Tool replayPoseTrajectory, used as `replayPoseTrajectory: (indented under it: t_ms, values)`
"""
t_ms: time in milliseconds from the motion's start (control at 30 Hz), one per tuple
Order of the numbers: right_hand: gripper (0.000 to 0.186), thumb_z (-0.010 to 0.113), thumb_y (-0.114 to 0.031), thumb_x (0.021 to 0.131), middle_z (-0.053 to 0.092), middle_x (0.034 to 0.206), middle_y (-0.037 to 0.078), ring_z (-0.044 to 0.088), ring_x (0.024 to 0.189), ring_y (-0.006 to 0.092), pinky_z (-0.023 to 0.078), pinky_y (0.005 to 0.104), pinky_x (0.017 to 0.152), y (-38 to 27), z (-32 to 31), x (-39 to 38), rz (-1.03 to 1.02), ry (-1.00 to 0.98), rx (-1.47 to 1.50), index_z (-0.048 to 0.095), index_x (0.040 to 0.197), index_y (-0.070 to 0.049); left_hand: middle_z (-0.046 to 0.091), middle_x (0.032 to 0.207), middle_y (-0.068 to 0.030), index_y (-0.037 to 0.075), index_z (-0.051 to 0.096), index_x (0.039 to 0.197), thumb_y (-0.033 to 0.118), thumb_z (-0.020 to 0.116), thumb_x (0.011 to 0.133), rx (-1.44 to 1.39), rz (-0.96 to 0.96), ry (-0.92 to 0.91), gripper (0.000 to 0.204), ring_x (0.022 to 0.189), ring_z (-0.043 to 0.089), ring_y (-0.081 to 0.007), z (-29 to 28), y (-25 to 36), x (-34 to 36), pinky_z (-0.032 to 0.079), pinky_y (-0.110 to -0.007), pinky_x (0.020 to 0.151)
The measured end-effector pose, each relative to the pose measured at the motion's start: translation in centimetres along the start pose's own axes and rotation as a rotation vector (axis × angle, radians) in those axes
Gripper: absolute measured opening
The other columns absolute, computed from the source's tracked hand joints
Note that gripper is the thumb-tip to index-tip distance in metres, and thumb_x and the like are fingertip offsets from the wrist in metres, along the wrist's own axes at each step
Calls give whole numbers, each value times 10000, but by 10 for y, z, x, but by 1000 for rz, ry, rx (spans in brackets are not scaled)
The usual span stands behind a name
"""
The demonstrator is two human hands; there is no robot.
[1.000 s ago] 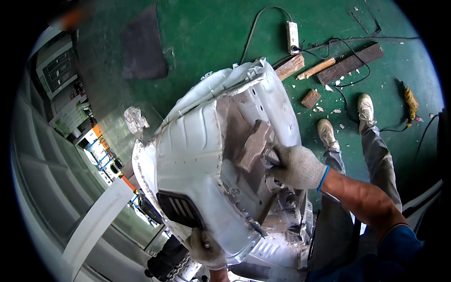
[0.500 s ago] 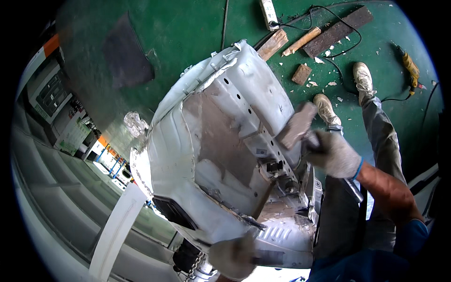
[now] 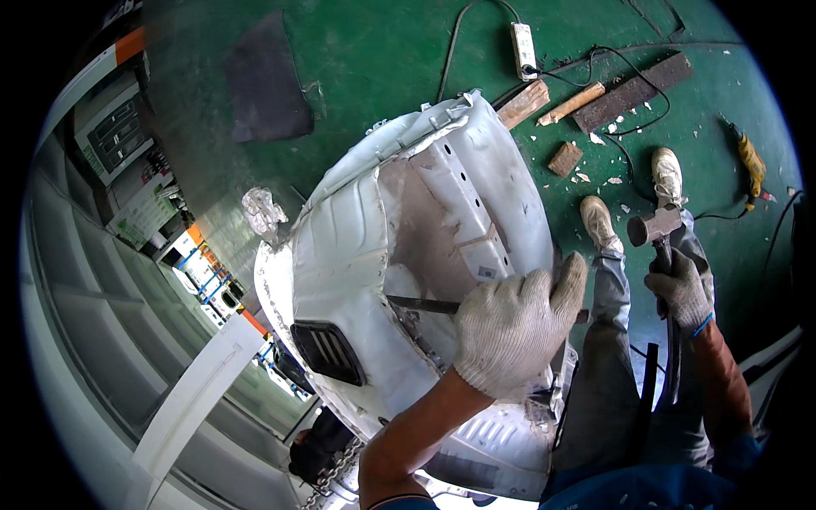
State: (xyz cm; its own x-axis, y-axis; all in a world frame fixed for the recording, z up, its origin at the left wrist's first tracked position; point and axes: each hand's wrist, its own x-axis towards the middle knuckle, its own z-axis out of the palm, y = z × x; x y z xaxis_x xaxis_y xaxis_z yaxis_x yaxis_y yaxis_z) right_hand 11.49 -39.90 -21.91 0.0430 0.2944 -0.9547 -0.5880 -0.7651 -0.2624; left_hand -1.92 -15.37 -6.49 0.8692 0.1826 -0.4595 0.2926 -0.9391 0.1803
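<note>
one flat dark bar lies over the open hollow of a white metal body shell, its long axis nearly crosswise in the view; its left end is by the ragged inner edge, and whether it touches metal cannot be told. the gloved left hand is closed around the bar, thumb extended away from the wearer, and a short stub shows past the glove on the right. the left hand is thus the nearer one, being on the bar itself. to the right, well apart from that stub, the gloved right hand is wrapped round the handle of a hammer; the handle runs roughly at right angles to the bar, the head farther from the wearer than the grip. a black slotted vent sits in the shell at lower left. beyond, on the green floor, lie a dark beam, a white power strip and, far right, a yellow power tool.
</note>
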Motion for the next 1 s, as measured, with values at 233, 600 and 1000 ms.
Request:
replayPoseTrajectory:
  t_ms: [233,600,1000]
  values:
    - [264,713,-79,803,572,759,43,543,490,118,460,261,436,-18,-13,-20,-154,51,105,592,1026,-4,661,764,-83,102,642,1174,182,701,820,-36,-146,-244,367,642,703,-284,2,-3,20,562,-422,532]
    - [319,753,-81,882,600,794,41,554,632,105,469,282,541,-27,74,-72,-370,-24,126,581,1138,0,672,722,-91,99,635,1030,139,693,801,-29,-238,-245,239,677,711,-282,-5,-1,27,573,-410,573]
    - [235,672,-216,1006,508,613,-14,477,472,71,366,228,431,-44,48,-87,-424,641,378,586,1100,-18,668,735,-108,102,669,1041,152,647,851,-1,-211,-131,198,671,719,-298,2,-9,17,570,-429,551]
